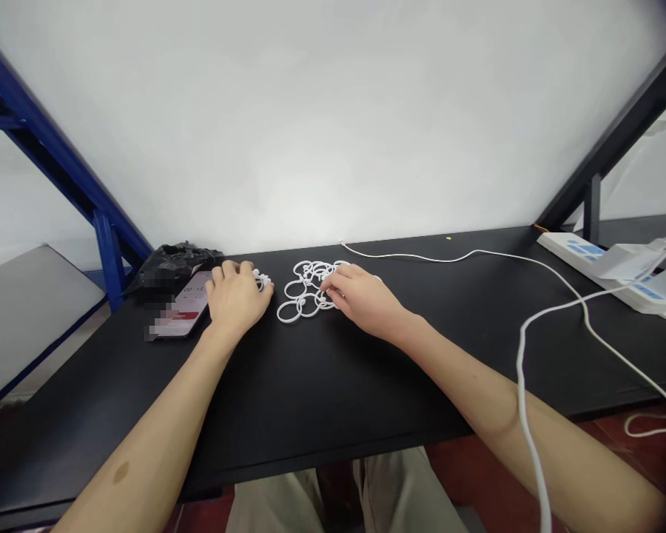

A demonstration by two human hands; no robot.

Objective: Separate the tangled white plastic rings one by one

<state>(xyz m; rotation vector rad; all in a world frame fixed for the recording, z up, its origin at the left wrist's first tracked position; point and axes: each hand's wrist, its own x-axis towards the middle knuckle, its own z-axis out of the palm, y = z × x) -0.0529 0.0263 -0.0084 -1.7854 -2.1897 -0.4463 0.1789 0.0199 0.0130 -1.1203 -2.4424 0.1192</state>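
Note:
A cluster of several white plastic rings (303,292) lies on the black table (333,385) near its far edge. My right hand (360,300) rests at the cluster's right side, fingers curled and pinching one of the rings. My left hand (234,296) lies just left of the cluster, fingers bent over a few small white pieces (263,281) at its fingertips. What exactly sits under those fingers is hidden.
A phone (180,311) with a lit screen lies left of my left hand, beside a dark crumpled object (172,263). A white cable (525,333) runs across the table and off its front edge. White and blue boxes (616,270) stand at the far right.

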